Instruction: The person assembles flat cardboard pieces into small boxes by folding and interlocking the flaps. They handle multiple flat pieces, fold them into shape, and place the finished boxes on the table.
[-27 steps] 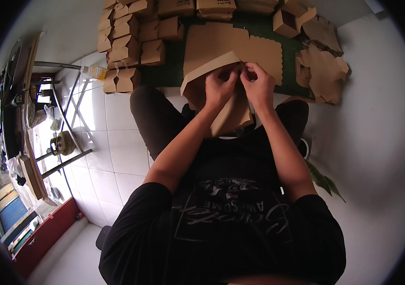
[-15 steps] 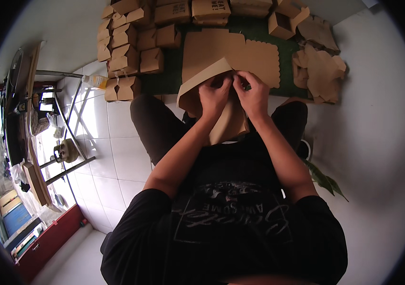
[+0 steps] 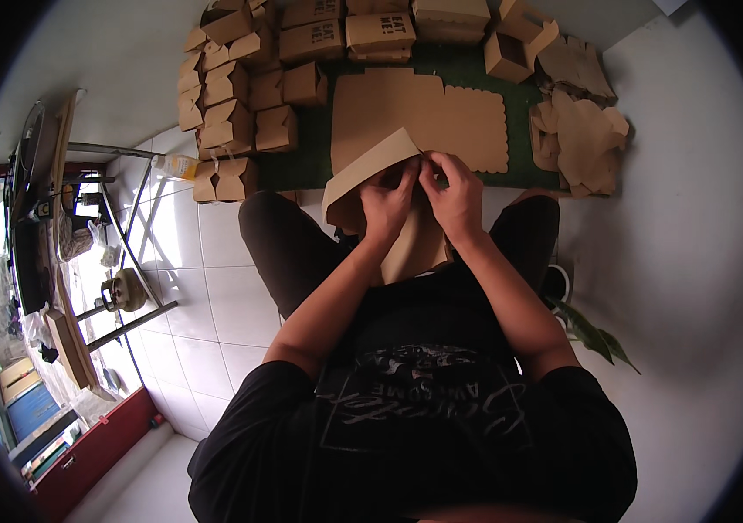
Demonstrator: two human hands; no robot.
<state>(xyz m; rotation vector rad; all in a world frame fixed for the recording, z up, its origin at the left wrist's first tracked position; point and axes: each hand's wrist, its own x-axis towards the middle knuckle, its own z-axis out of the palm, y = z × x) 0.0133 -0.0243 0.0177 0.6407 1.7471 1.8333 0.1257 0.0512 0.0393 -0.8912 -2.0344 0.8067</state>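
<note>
A partly folded brown cardboard box (image 3: 369, 167) is held over my lap, tilted, with one side wall raised and a loose panel hanging towards me. My left hand (image 3: 389, 205) is closed on the box from inside its raised wall, thumb and fingers near the corner. At that same corner my right hand (image 3: 454, 196) pinches the cardboard from the right, its fingertips almost meeting the left ones. The fold between the fingertips is partly hidden. Just beyond lies a flat cardboard blank (image 3: 406, 109) with a scalloped right edge.
Folded boxes (image 3: 227, 125) are stacked at the far left, and printed boxes (image 3: 380, 33) stand at the back. An open box (image 3: 508, 57) and loose flat cardboard pieces (image 3: 585, 139) sit at the right. Everything rests on a green mat (image 3: 519, 105). A bottle (image 3: 177, 167) stands left.
The view has tilted slightly, so the boxes and mat appear lower. Both hands stay at the same corner of the box, with only slight finger movement.
</note>
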